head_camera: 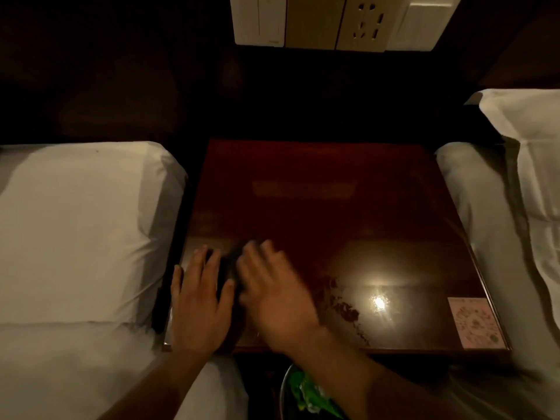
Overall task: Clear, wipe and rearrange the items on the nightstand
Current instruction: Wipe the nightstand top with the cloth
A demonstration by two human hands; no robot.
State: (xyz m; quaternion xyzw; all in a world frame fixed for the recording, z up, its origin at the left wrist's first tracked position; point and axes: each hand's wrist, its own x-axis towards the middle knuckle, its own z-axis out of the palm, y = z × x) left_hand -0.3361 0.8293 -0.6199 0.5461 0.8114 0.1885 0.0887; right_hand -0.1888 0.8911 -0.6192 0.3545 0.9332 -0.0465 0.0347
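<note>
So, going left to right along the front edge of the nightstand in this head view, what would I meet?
Left bed → left hand → right hand → bright glare → pink card → right bed.

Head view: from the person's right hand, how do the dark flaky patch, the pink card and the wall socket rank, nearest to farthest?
1. dark flaky patch, just right of the right hand
2. pink card, near right corner of the nightstand
3. wall socket, on the far wall
</note>
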